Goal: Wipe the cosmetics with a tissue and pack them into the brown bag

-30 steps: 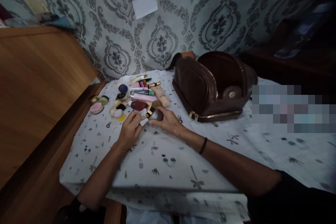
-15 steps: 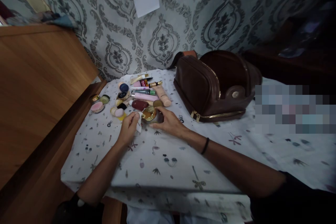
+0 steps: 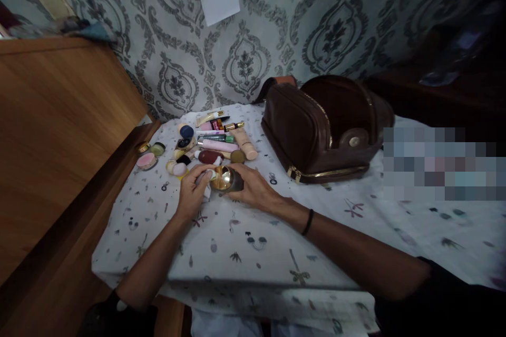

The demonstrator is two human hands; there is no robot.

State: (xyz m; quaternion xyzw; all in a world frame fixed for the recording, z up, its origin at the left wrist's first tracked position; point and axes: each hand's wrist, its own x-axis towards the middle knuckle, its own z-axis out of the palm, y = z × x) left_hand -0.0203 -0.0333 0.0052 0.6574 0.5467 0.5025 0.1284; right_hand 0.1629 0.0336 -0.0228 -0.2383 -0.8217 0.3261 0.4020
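My right hand [image 3: 253, 186] is wrapped round the right side of a jar with a shiny gold lid [image 3: 224, 178]. Pinched in my left hand [image 3: 192, 189] is a white cloth or tissue [image 3: 207, 189], which meets the left edge of the gold lid. Just behind both hands lie a dark red bottle [image 3: 209, 156], a round brown brush head [image 3: 237, 156] and a beige tube [image 3: 247, 145]. A pale puff [image 3: 179, 169] sits behind my left hand.
A brown leather bag [image 3: 296, 126] stands open at the right on the patterned white cloth [image 3: 237, 242]. Several small jars, one a pink jar [image 3: 146, 161], sit at the left edge beside a wooden cabinet [image 3: 67, 137]. More cosmetics lie towards the wall.
The gold-lidded jar is tilted differently, its lid facing more towards the camera, and sits slightly nearer. My left hand has moved a little right, its cloth now against the lid.
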